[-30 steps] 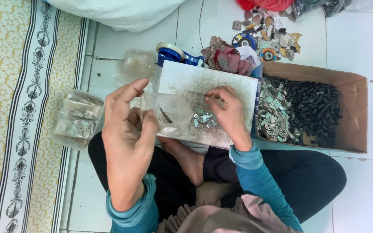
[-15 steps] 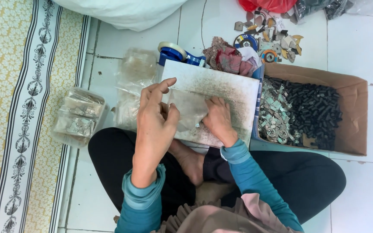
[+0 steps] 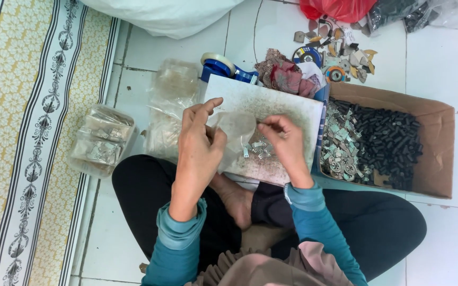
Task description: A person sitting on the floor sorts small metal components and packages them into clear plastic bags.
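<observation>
Small clear plastic bag (image 3: 234, 132) is now held up by the left hand (image 3: 200, 143), pinched at its edge between thumb and fingers, over the near-left part of the white board (image 3: 271, 100). Half a second ago the left hand was spread flat across the board with the bag under it; a second ago it was raised and open to the left. The bag has thus been lifted and brought towards the right hand.

Right hand (image 3: 284, 140) is noted closed to a narrow pinch at the bag's mouth, fingertips together; whether a part is held between them cannot be told. Small metal clips (image 3: 258, 150) lie loose on the board just below both hands, fewer being visible there than a second ago, though some may be hidden.

Judged from this: filling of the bag with clips appears to be in progress, the bag opened and presented for loading.

Cardboard box (image 3: 441, 153) of black parts and metal pieces is seen touching the board's right edge. Filled bags in a clear container (image 3: 99, 140) sit on the floor tiles, left of the knee. Tape dispenser (image 3: 221, 66) is seen beyond the board.
</observation>
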